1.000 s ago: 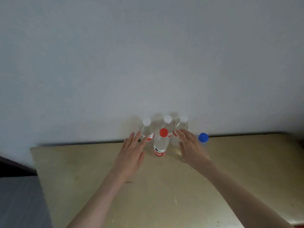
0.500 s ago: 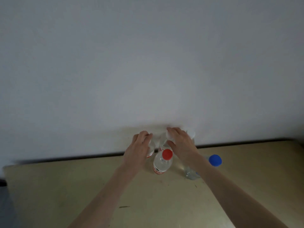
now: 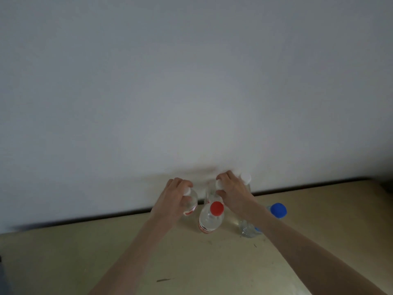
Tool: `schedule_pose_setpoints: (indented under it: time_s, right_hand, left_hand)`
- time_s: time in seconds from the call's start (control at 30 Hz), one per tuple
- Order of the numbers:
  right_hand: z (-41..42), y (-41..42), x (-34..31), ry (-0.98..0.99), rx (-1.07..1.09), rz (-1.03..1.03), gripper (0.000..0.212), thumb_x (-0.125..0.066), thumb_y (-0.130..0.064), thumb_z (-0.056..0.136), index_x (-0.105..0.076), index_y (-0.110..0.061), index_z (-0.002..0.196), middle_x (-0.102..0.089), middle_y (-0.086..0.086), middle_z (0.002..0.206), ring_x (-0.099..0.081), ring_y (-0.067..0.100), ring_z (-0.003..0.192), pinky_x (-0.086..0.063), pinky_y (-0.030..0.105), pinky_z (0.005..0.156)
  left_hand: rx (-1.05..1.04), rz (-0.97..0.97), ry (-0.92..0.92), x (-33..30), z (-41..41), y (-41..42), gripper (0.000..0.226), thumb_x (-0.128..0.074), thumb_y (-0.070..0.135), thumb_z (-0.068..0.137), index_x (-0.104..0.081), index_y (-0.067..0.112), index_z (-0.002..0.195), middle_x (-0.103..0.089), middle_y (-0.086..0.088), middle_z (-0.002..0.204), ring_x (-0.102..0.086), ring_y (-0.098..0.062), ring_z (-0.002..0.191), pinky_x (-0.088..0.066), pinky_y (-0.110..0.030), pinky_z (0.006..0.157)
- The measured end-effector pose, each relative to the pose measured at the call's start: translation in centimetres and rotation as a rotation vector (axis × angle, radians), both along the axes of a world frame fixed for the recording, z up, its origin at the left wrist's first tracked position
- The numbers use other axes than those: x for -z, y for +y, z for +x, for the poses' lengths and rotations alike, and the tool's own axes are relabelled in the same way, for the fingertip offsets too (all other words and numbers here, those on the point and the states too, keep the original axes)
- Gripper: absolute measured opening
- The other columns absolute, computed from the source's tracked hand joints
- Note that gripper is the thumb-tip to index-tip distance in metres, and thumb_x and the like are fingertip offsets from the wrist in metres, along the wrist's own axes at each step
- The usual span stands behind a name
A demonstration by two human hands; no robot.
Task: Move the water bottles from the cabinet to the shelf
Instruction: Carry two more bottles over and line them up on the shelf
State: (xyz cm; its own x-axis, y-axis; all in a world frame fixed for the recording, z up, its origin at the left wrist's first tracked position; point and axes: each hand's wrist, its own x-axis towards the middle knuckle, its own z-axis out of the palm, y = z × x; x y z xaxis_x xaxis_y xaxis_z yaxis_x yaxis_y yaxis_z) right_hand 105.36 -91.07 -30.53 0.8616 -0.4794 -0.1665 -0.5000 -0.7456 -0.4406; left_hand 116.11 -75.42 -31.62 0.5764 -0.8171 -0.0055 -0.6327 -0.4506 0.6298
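Head view: looks down on a tan cabinet top (image 3: 212, 262) set against a pale wall (image 3: 191, 81); a dark seam runs where they meet.
Bottles, count: 5 clear water bottles, all upright, clustered at the back edge of the cabinet top near the wall.
Left white-cap bottle (image 3: 191, 201): rear row, left end; red-and-white label partly visible below the fingers; cap shows between the fingertips.
Middle white-cap bottle (image 3: 210, 195): rear row, centre; cap mostly covered by fingers, body blurred.
Right white-cap bottle (image 3: 245, 178): rear row, right end, closest to the wall; cap shows past the right hand's knuckles; untouched as far as can be seen.
Red-cap bottle (image 3: 216, 208): front row, between the 2 forearms, just in front of the middle bottle; red band at its base; neither hand touches it.
Blue-cap bottle (image 3: 277, 210): front row, right of the right wrist; lower body partly hidden by the forearm.
Left hand (image 3: 174, 195): fingers curled over the neck and cap of the left white-cap bottle, gripping it from above.
Right hand (image 3: 232, 191): fingers curled around the cap of the middle white-cap bottle, pinching it from above.
Surface marks: a few small dark specks and 1 short dark streak (image 3: 163, 280) on the near cabinet top.
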Motion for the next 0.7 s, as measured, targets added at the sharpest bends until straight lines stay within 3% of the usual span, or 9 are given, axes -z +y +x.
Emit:
schedule_pose_setpoints:
  time_s: [0.1,0.33,0.53,0.7]
  right_hand:
    - [-0.6,0.2,-2.0,-0.099,0.037,0.041,0.032,-0.053,-0.015,0.09,-0.046,-0.007,0.121,-0.045,0.009,0.121,-0.051,0.024,0.106,-0.039,0.026,0.087]
    - [-3.0,0.6,-9.4,-0.375,0.13,0.004,0.033,-0.059,-0.015,0.087,-0.051,-0.014,0.119,-0.047,0.002,0.114,-0.046,0.013,0.089,-0.036,0.021,0.08]
    - [-6.9,1.4,-16.2,-0.567,0.264,-0.061,0.039,-0.065,-0.02,0.083,-0.053,-0.017,0.12,-0.047,-0.009,0.103,-0.048,0.002,0.074,-0.035,-0.001,0.066]
    - [-13.5,2.7,-19.6,-0.641,0.452,-0.022,0.037,-0.067,-0.024,0.081,-0.057,-0.02,0.116,-0.055,-0.007,0.101,-0.052,0.002,0.073,-0.039,0.003,0.063]
  left_hand:
    - [-0.054,-0.111,-0.019,-1.6,0.3,0.5,0.027,-0.06,0.011,0.083,-0.057,0.01,0.109,-0.054,-0.005,0.11,-0.045,-0.021,0.107,-0.035,-0.023,0.086]
    - [-0.078,-0.367,-0.12,-8.6,-0.3,1.3,0.026,-0.062,0.009,0.083,-0.061,0.013,0.108,-0.048,0.009,0.098,-0.044,-0.008,0.095,-0.026,0.001,0.082]
    - [0.066,-0.554,-0.106,-16.0,-3.3,0.7,0.027,-0.056,0.025,0.079,-0.057,0.025,0.106,-0.048,0.025,0.095,-0.045,0.007,0.089,-0.03,-0.001,0.082]
    - [0.169,-0.643,-0.021,-19.3,-8.0,0.1,0.026,-0.063,0.018,0.082,-0.055,0.038,0.097,-0.055,0.016,0.097,-0.05,0.008,0.09,-0.033,-0.001,0.079]
